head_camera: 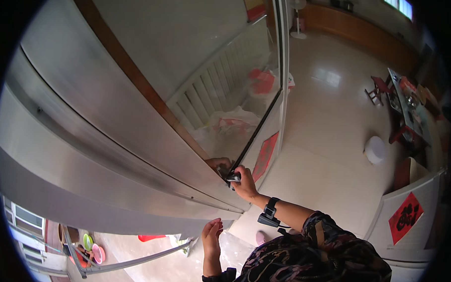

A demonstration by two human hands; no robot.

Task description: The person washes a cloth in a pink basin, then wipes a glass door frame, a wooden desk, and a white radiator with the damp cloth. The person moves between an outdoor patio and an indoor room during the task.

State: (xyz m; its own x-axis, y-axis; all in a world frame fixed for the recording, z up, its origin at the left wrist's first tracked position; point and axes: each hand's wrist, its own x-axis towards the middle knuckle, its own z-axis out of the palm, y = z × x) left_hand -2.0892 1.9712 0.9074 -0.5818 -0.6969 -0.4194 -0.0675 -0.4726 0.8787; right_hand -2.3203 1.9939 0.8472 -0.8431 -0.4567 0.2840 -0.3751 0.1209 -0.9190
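The fingers of my right hand (244,182) are closed around a small black and silver fitting (234,177), seemingly a door handle. It sits at the bottom corner of a glass pane (212,81) in a metal-framed door, beside the black strip along the pane's lower edge. The fingers are mirrored in the glass. Below the pane, a white door panel (271,165) carries a red paper. My left hand (212,233) is raised beneath the wide silver metal frame (135,164). It holds nothing, its fingers slightly bent, and stays apart from the frame.
Indoors, to the right, are a round white stool (375,150), a low table (409,106) bearing dishes, and a standing fan (298,16). Another white panel (390,228) with a red diamond paper stands nearby. Outside, lower left, are plastic basins (99,254) and a metal bar (139,262).
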